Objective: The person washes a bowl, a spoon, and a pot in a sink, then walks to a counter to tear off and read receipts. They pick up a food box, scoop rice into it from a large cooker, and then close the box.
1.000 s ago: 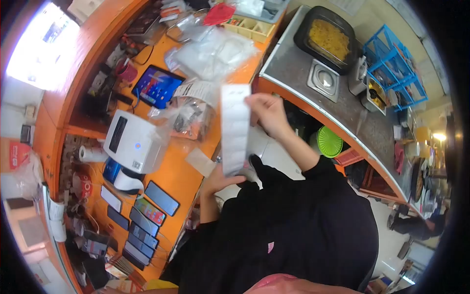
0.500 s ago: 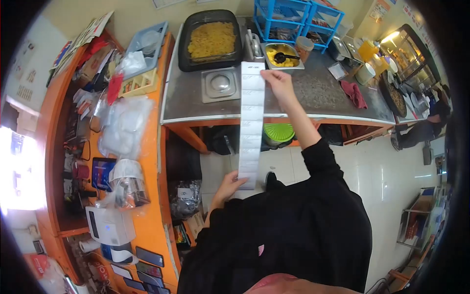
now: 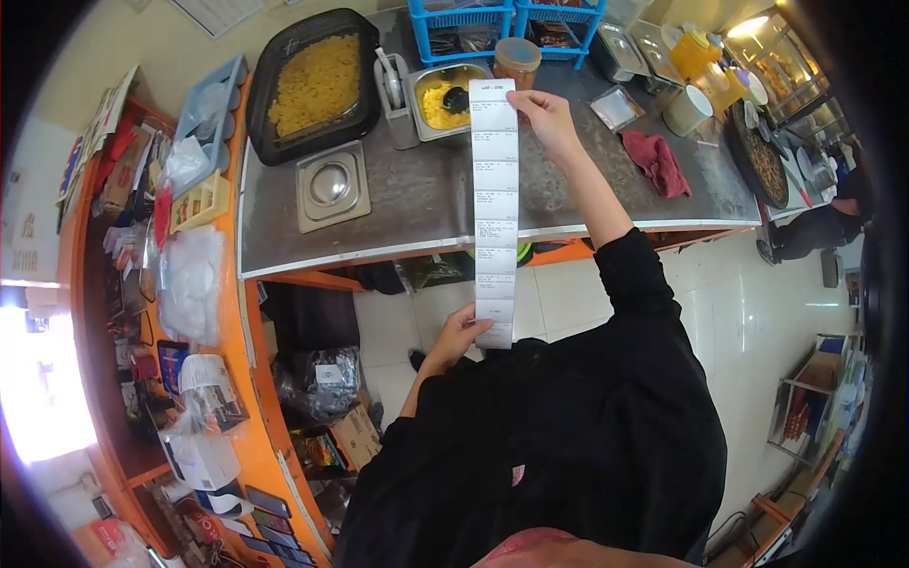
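A long white strip of printed labels (image 3: 495, 199) hangs stretched lengthwise between my two hands, in front of the counter. Its sections carry small dark print too fine to read. My right hand (image 3: 547, 121) pinches the strip's top right corner, over the counter. Lower down, my left hand (image 3: 456, 339) grips its left edge near the bottom end, close to my black top. Just behind the upper end sits a steel pan of yellow food (image 3: 438, 97) with a black ladle (image 3: 456, 100) in it.
A black tray of yellow food (image 3: 317, 80), a steel lid (image 3: 331, 185), blue racks (image 3: 464, 17) and a red cloth (image 3: 658, 163) sit on the counter. An orange desk (image 3: 232, 312) with a label printer (image 3: 202, 459) and several phones is at left. Someone's dark-clothed leg (image 3: 805, 234) shows at right.
My view has turned right, so the counter and desk shift left. Both hands still hold the strip, which now faces me more squarely, with its print clearer.
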### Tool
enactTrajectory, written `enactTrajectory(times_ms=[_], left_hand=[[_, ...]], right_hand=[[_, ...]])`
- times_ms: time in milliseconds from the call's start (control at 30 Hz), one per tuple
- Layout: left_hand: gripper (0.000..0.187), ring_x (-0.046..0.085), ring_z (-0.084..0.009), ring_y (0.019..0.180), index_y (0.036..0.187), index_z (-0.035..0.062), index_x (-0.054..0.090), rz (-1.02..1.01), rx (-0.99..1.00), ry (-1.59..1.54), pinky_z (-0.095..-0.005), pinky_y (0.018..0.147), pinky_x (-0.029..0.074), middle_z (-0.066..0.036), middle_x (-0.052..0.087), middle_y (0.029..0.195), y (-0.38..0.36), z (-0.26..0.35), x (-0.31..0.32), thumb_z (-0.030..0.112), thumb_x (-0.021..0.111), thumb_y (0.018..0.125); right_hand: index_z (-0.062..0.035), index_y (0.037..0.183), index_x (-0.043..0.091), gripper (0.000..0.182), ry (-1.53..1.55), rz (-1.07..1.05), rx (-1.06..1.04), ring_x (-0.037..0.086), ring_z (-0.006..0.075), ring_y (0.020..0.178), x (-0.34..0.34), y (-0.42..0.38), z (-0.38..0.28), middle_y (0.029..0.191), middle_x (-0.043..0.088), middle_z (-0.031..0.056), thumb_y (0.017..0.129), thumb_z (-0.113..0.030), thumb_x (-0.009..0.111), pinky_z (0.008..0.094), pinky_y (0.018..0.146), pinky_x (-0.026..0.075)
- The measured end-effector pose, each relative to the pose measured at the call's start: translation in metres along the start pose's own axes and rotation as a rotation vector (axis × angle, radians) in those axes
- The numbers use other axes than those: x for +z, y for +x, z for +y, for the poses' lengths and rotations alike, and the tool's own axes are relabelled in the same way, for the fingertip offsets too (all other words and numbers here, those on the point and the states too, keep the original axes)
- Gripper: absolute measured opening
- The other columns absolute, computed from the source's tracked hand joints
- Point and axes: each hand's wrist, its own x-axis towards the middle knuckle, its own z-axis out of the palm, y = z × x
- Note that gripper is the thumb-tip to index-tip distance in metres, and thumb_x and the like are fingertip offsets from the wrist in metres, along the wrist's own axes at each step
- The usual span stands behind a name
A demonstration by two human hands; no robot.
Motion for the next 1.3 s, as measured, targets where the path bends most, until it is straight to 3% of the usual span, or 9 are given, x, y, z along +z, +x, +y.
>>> enactTrajectory(times_ms=[100,267,467,733,833,933,1067,1167,1300], left_hand=[[0.031,0.053,-0.0129,0.094,0.112,-0.0006,0.051,0.025,-0.064,0.048,-0.0263,0.082,0.043,-0.006,0.058,0.103,0.01,0.002,0.01,0.005,0.054,0.082],[0.03,0.056,-0.0149,0.091,0.112,0.0,0.051,-0.002,-0.072,0.044,-0.0285,0.078,0.045,-0.007,0.059,0.1,0.048,-0.014,0.019,0.004,0.051,0.082],[0.028,0.058,-0.0186,0.088,0.108,-0.0008,0.051,0.097,-0.222,-0.204,-0.0321,0.076,0.05,-0.009,0.058,0.098,0.075,-0.013,0.032,0.005,0.056,0.081],[0.033,0.058,-0.016,0.085,0.1,0.0025,0.058,0.117,-0.222,-0.03,-0.0292,0.072,0.044,-0.005,0.061,0.092,0.108,0.007,0.034,0.027,0.061,0.078],[0.034,0.06,-0.0161,0.079,0.096,0.0033,0.061,0.1,-0.098,0.122,-0.0285,0.068,0.044,-0.006,0.063,0.087,0.127,0.002,0.034,0.032,0.061,0.078],[0.026,0.058,-0.0206,0.067,0.082,0.0041,0.062,0.114,-0.202,0.887,-0.031,0.061,0.044,-0.007,0.061,0.074,0.129,0.031,0.041,0.029,0.065,0.075],[0.035,0.05,-0.0298,0.06,0.061,0.0052,0.048,0.333,0.646,1.331,-0.037,0.054,0.041,-0.01,0.048,0.061,0.141,0.071,0.055,0.032,0.069,0.067],[0.037,0.051,-0.0283,0.062,0.061,0.0052,0.048,0.072,0.799,1.285,-0.0374,0.056,0.041,-0.01,0.05,0.063,0.198,0.061,0.044,0.034,0.07,0.066],[0.039,0.051,-0.0281,0.064,0.059,0.0046,0.046,0.007,0.573,1.401,-0.0378,0.057,0.041,-0.01,0.05,0.065,0.22,0.075,0.052,0.035,0.071,0.064]], right_hand=[[0.0038,0.091,0.062,0.029,0.029,0.02,0.005,0.055,0.0101,0.067,-0.021,0.003,0.012,0.075,0.062,0.0045,0.081,-0.023,0.061,0.0237,0.06,0.043],[0.0077,0.103,0.05,0.045,-0.614,0.457,-0.295,0.054,0.0202,0.072,-0.085,-0.06,0.09,0.081,0.059,0.015,0.085,-0.033,0.054,0.0312,0.065,0.044],[-0.0004,0.089,0.052,0.026,-0.042,0.099,0.696,0.054,0.0089,0.07,-0.069,-0.251,0.126,0.081,0.059,0.006,0.084,-0.026,0.057,0.0254,0.061,0.043],[0.001,0.097,0.056,0.018,0.094,-0.093,0.547,0.056,0.0087,0.076,-0.058,-0.286,0.122,0.086,0.061,0.0045,0.083,-0.01,0.056,0.023,0.068,0.044],[0.0005,0.096,0.057,0.017,0.117,-0.01,0.519,0.056,0.0083,0.075,-0.055,-0.278,0.111,0.085,0.062,0.0041,0.084,-0.011,0.056,0.0227,0.067,0.044],[0.0001,0.093,0.058,0.016,0.145,0.046,0.469,0.055,0.0079,0.074,-0.063,-0.261,0.124,0.084,0.062,0.0038,0.084,-0.013,0.055,0.0222,0.066,0.043],[0.0001,0.091,0.058,0.017,0.051,0.089,0.45,0.054,0.0067,0.071,-0.075,-0.233,0.144,0.08,0.061,0.0028,0.085,-0.016,0.055,0.0213,0.063,0.042],[0.0001,0.088,0.059,0.018,0.092,0.112,0.459,0.052,0.0054,0.068,-0.082,-0.213,0.16,0.077,0.06,0.001,0.084,-0.018,0.056,0.0203,0.059,0.04],[-0.0014,0.087,0.061,0.02,-0.008,0.112,0.466,0.048,0.0042,0.062,-0.096,-0.2,0.172,0.072,0.058,-0.0015,0.085,-0.02,0.056,0.0194,0.054,0.037]])
